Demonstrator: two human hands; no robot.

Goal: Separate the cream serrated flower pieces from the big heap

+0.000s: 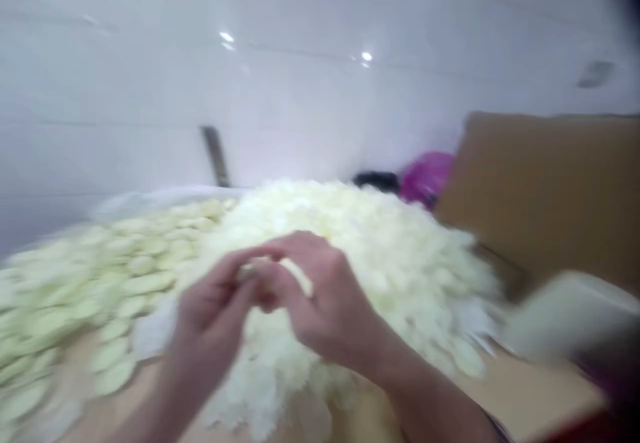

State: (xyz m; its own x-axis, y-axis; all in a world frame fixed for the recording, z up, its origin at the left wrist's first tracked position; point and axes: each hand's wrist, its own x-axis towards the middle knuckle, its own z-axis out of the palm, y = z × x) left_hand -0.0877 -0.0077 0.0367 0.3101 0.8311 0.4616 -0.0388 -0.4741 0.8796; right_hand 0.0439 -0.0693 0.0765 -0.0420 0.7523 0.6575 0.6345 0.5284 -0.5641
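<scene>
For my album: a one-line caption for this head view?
Two bare hands, left and right, meet over a blurred heap of pale shreds.

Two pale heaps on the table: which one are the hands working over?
The big fluffy white heap in the middle. Both the left hand and right hand meet over it; the heap of flat pale-green discs lies apart, further left.

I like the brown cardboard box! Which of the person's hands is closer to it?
The right hand. It is over the white pile, on the side where the cardboard box stands. The left hand meets it from the other side, farther from the box, by the pale green slices.
</scene>
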